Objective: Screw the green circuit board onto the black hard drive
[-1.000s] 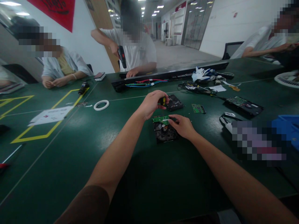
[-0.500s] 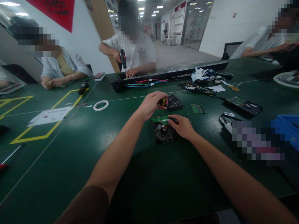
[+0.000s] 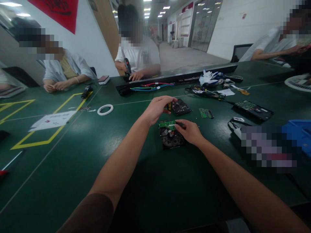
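Note:
A black hard drive (image 3: 171, 137) lies on the green table (image 3: 73, 155) in front of me, with a green circuit board (image 3: 165, 124) at its far end. My right hand (image 3: 189, 131) rests on the drive's right side, fingers pinched on the board's edge. My left hand (image 3: 157, 108) hovers just beyond the drive, fingers curled round a small black and yellow tool (image 3: 169, 105). A second black drive (image 3: 180, 106) lies right behind that hand.
A loose green board (image 3: 206, 113), another drive (image 3: 254, 110), cables (image 3: 206, 92), a white tape ring (image 3: 105, 109) and a paper sheet (image 3: 52, 119) lie about. A long black panel (image 3: 175, 77) crosses the far side. Other people sit around; one holds a power screwdriver (image 3: 127, 66).
My hands have barely moved. The person across the table has lowered the power screwdriver down toward the black panel and leaned left.

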The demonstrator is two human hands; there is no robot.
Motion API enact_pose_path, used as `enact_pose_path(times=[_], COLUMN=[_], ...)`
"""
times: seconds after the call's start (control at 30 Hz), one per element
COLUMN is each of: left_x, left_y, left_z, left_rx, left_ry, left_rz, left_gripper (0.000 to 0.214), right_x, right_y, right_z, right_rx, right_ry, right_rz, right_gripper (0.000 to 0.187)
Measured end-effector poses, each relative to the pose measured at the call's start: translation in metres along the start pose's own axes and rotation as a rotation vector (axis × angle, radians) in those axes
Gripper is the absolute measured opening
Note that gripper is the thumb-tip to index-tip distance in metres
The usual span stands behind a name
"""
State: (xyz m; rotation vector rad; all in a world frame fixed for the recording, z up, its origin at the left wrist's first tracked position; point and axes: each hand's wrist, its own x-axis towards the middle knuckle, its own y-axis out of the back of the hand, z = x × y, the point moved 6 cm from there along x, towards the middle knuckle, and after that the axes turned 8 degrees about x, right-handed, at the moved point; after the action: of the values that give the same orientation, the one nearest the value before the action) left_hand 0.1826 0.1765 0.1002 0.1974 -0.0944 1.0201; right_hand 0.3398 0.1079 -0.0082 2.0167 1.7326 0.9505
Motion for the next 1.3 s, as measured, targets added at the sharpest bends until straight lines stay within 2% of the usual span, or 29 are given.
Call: enact_pose_path(times=[0.17, 0.47, 0.87, 1.07, 1.3], left_x=[0.001, 0.002, 0.005, 0.001, -0.001], left_y=[0.003, 0.001, 0.000, -0.004, -0.004], left_z=[-0.003, -0.008, -0.011, -0.002, 0.000], left_rx=[0.032, -0.057, -0.084, -0.019, 0.027], left_ry=[0.011, 0.048, 0.057, -0.028, -0.010], left_rz=[0.018, 0.031, -0.002, -0.046, -0.024], left_gripper=[0.029, 0.021, 0.029, 0.027, 0.023], right_x=[0.000, 0.001, 0.000, 0.001, 0.000], right_y=[-0.001, -0.001, -0.001, -0.001, 0.000], right_z=[0.000, 0.000, 0.000, 0.000, -0.002], right_rx=[0.002, 0.003, 0.015, -0.001, -0.023], right_ry=[0.012, 0.036, 0.005, 0.010, 0.013], right_rz=[-0.009, -0.010, -0.001, -0.011, -0.001], right_gripper=[0.037, 0.036, 0.036, 0.036, 0.036])
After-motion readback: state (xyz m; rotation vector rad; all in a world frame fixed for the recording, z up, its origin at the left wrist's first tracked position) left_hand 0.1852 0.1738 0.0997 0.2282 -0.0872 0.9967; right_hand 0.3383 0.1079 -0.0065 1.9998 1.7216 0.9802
